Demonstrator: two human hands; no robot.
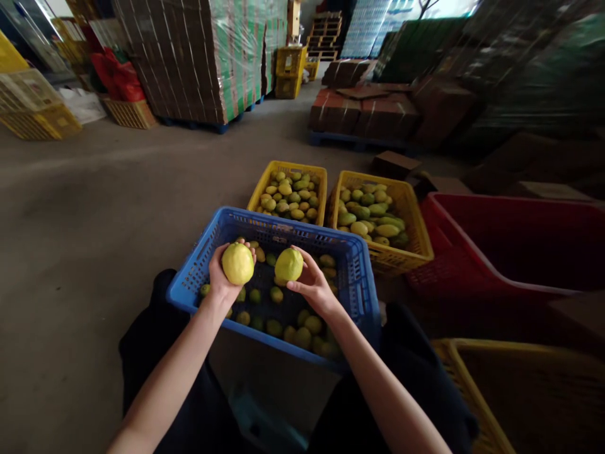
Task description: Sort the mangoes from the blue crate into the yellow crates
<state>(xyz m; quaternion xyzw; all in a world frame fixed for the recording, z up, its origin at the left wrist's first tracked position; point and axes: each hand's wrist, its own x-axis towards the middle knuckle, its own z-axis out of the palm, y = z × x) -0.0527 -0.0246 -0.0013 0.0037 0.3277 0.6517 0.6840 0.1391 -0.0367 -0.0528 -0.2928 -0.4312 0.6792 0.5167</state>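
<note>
My left hand is closed round a plump yellow lemon, held palm up over the left half of the blue crate. To its right, my right hand grips a yellow-green lemon between thumb and fingers. Another yellow fruit edge shows just under that lemon; whether it is also in the hand I cannot tell. Below both hands, several green and yellow lemons lie scattered on the dark crate bottom, more of them along the near side. The crate sits between my knees.
Two yellow crates of green and yellow fruit stand just beyond the blue one. A red bin is at the right, with another yellow crate near my right knee. Wrapped pallet stacks and cartons stand farther back.
</note>
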